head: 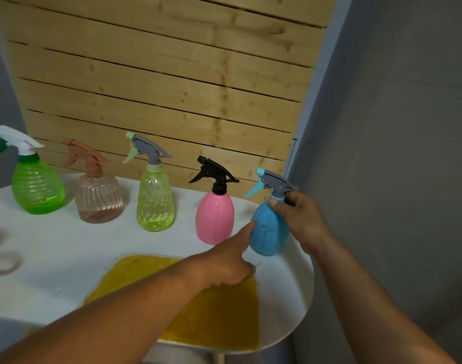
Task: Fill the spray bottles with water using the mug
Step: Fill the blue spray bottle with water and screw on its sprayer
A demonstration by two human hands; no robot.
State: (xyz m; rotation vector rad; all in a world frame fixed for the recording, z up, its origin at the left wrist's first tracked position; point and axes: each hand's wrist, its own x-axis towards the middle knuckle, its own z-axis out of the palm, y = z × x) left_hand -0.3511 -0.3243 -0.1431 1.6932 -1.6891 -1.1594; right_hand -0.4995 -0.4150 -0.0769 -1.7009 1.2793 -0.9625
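spray bottles showing: 5 — green (pixel 37 186), brown-clear (pixel 98 199), yellow-green (pixel 155 203), pink (pixel 214 219), blue (pixel 268 232) | yellow mats lying: 1 (pixel 219 311) | desks standing: 1 (pixel 54 248)

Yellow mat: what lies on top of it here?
The left forearm crosses over the yellow mat, and the left hand is above its far edge. No bottle stands on it. The strip beneath the arm is hidden.

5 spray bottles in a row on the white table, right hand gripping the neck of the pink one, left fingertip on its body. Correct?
Not quite. The head view shows the right hand gripping the neck of the blue bottle, not the pink bottle beside it. The left hand has a fingertip on that blue body. The rest stands: five spray bottles in a row on the white table.
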